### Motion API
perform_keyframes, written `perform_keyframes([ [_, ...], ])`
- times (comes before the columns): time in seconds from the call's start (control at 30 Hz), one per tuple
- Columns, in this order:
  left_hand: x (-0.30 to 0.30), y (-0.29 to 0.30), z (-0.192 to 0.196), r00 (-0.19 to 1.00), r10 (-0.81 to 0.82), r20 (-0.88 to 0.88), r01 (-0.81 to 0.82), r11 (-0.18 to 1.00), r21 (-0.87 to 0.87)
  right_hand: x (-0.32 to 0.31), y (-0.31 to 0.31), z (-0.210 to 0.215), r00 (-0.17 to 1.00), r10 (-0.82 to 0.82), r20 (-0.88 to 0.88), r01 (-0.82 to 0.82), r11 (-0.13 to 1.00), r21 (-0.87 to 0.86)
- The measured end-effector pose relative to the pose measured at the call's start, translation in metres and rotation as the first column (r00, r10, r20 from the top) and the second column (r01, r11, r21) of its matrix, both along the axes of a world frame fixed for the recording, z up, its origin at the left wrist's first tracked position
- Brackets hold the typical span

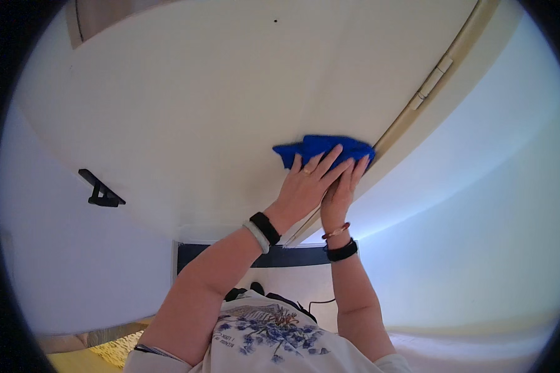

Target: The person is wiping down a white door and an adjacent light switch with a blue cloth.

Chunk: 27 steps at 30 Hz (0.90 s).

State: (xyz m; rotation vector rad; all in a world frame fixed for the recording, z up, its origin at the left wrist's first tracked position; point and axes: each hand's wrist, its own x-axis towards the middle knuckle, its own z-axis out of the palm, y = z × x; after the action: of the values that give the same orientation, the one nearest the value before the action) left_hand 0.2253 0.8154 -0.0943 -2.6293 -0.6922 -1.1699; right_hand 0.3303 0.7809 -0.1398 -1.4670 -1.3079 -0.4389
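A bright blue cloth (pixel 302 148), bunched with a loose corner at its left, lies against a pale door (pixel 186 105) near its hinged edge. My left hand (pixel 306 185) rests flat on the cloth with its fingers spread. Beside it, partly overlapped by the left fingers, my right hand (pixel 339 200) holds the lower right part of the cloth at the door's edge. Its fingertips point up along the cloth, and some of its grip is hidden.
A hinge (pixel 432 84) sits on the door's right edge, next to the frame (pixel 410 140). At the left a black handle (pixel 102 189) sticks out. A pale wall (pixel 479 205) stands at the right. Below is a dark strip (pixel 305 256) across the floor, with a thin cable (pixel 320 303) nearby.
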Motion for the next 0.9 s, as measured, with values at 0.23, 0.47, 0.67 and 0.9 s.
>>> perform_keyframes([
  [0.23,-0.004,0.003,0.052,0.985,0.029,0.170,-0.044,0.995,0.085,-0.008,0.007,0.065,0.994,-0.025,0.103,0.008,0.986,0.164],
  [0.47,-0.011,0.003,-0.002,0.996,0.018,-0.085,-0.016,0.999,0.035,-0.007,0.010,-0.017,0.996,-0.088,0.014,0.088,0.996,-0.006],
  [0.67,-0.004,0.004,-0.051,0.979,0.022,-0.200,-0.025,1.000,-0.013,-0.006,0.002,-0.068,0.997,-0.071,-0.039,0.061,0.973,-0.222],
  [0.9,-0.017,0.007,-0.068,0.985,0.047,-0.166,-0.048,0.999,-0.003,-0.024,-0.007,-0.070,0.990,0.002,-0.141,-0.037,0.969,-0.245],
])
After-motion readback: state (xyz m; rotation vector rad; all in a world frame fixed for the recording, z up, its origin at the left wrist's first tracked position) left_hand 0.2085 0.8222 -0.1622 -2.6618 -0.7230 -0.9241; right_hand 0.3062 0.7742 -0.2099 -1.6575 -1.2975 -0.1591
